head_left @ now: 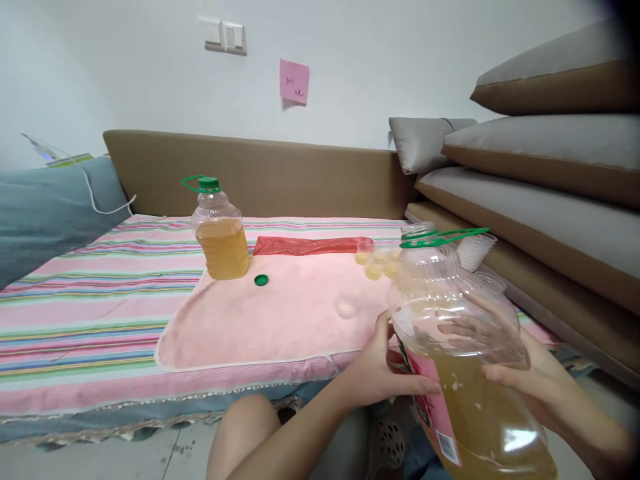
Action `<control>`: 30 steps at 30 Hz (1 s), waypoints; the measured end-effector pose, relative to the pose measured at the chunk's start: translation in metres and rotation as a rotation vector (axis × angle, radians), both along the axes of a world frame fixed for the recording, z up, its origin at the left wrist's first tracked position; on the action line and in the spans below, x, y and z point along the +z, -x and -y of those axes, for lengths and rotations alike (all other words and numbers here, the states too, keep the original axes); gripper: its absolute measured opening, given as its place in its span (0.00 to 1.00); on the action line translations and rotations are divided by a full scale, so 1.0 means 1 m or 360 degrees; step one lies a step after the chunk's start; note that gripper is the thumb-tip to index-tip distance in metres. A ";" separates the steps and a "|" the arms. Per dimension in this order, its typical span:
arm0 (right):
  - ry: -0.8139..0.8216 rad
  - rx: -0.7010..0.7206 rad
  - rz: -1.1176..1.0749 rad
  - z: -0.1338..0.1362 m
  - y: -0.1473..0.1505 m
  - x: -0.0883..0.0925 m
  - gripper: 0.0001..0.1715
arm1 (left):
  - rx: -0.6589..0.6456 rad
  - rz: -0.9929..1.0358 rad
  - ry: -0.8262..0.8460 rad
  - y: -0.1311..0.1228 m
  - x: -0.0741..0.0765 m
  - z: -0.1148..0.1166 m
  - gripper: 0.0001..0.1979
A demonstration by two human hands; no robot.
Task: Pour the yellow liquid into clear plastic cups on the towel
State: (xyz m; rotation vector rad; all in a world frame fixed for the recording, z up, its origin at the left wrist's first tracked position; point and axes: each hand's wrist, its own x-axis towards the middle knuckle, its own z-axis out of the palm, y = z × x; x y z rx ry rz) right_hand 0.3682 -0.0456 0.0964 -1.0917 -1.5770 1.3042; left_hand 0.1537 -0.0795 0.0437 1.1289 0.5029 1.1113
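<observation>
Both my hands hold a large clear plastic jug (pixel 480 413) close to me, tilted slightly, its neck uncapped with a green handle ring (pixel 440 237). Yellowish liquid fills its lower part. My left hand (pixel 385 373) grips its near left side by the pink label; my right hand (pixel 530 373) wraps its right side, partly seen through the plastic. A green cap (pixel 261 280) lies on the pink mat (pixel 250 327). One clear cup (pixel 347 305) stands on the mat, and several small cups of yellow liquid (pixel 373 271) sit behind, left of the jug's neck.
A second jug (pixel 225 247), capped green, stands at the mat's back left. A red plastic strip (pixel 313 245) lies along the back. Stacked clear cups (pixel 475 250) are behind the held jug. Grey-brown cushions (pixel 545 193) pile at right. A blue pillow (pixel 60 207) is at left.
</observation>
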 end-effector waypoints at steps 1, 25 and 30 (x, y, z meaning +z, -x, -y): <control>0.0004 -0.0013 0.0034 0.001 -0.003 0.001 0.60 | 0.0004 0.0030 -0.0018 -0.005 -0.002 -0.002 0.49; 0.0023 0.0029 0.0738 -0.009 -0.010 0.002 0.56 | -0.0035 0.0088 0.0442 -0.052 -0.062 0.007 0.48; 0.0100 0.0096 0.0709 -0.014 -0.010 0.006 0.54 | -0.0052 0.0115 0.0468 -0.059 -0.071 0.003 0.46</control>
